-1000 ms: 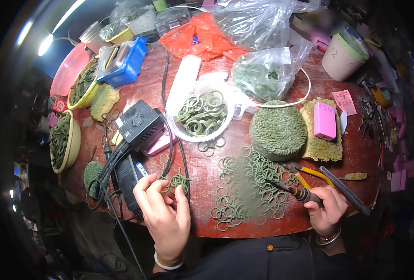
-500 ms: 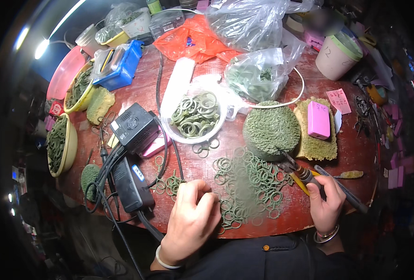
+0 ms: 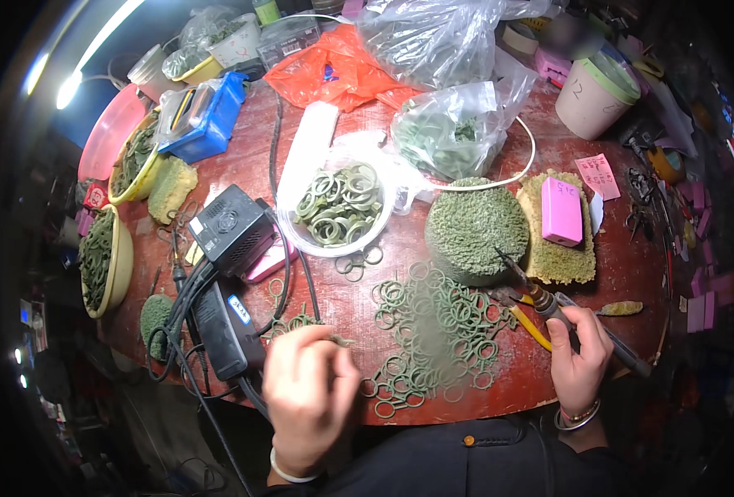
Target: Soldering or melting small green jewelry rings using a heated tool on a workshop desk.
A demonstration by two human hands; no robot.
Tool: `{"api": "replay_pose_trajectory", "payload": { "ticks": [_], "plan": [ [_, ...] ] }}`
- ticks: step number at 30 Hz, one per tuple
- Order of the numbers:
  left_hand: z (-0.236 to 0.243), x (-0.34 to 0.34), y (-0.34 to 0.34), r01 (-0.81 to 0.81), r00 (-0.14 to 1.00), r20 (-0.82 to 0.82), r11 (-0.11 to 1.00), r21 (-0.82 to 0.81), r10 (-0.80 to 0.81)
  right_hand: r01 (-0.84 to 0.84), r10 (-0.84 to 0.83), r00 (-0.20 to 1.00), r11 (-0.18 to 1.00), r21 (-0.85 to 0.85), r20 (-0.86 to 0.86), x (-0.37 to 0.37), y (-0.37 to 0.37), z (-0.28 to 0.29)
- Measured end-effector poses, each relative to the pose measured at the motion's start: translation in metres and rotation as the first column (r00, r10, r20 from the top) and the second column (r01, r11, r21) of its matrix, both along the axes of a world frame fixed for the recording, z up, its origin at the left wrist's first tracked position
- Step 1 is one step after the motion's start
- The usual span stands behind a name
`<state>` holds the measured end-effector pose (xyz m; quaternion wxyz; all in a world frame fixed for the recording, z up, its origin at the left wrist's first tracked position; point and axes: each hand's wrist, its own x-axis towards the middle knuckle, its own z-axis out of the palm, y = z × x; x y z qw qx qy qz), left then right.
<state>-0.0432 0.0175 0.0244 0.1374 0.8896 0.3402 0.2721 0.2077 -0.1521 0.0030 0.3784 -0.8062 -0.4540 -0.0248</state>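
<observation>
My right hand (image 3: 580,352) grips a soldering iron (image 3: 549,305) by its handle. The iron's thin dark tip lies against or just over the front right of a round, rough green block (image 3: 476,228). Yellow-handled pliers (image 3: 531,328) lie beneath the iron. My left hand (image 3: 310,393) is smeared by motion, fingers curled, just in front of a small cluster of green rings (image 3: 299,321). A small greenish bit shows at its fingertips, too blurred to name. Between my hands spreads a heap of thin green rings (image 3: 466,331), a blurred patch across its middle.
A clear round tub (image 3: 288,236) holds thicker rings. Left of it stand a black boxy device (image 3: 233,228) and a black adapter (image 3: 224,327) with tangled cables. A pink block (image 3: 562,211) rests on a yellow sponge (image 3: 541,263). Behind are a bag (image 3: 450,137) and a white bucket (image 3: 586,112).
My left hand has moved left, from beside the big heap to the small ring cluster. The iron's tip has come up against or over the green block's face. The view has shifted slightly.
</observation>
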Motion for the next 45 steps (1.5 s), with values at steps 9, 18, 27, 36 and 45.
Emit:
{"api": "replay_pose_trajectory", "payload": {
  "ticks": [9,18,27,36,45],
  "plan": [
    [0.003,0.016,-0.006,0.189,0.979,0.096,0.973,-0.129,-0.178,0.014,-0.014,1.0,1.0,0.019,-0.004,-0.003,0.0,0.002],
    [-0.01,0.039,-0.012,0.255,0.966,0.082,0.957,-0.141,-0.245,0.033,-0.033,0.999,0.999,0.016,0.001,-0.002,0.001,0.0],
    [-0.018,0.039,-0.01,0.238,0.969,0.095,0.966,-0.102,-0.229,0.01,-0.01,1.0,1.0,0.014,0.015,0.0,0.001,-0.001],
    [-0.009,0.035,-0.014,0.192,0.956,0.261,0.958,-0.212,-0.134,0.008,-0.008,1.0,1.0,0.028,0.009,-0.001,0.001,0.001],
    [-0.006,0.038,-0.021,0.458,0.802,0.584,0.499,-0.736,0.124,0.002,-0.002,1.0,1.0,0.023,0.008,0.0,0.002,0.0]
  ]
}}
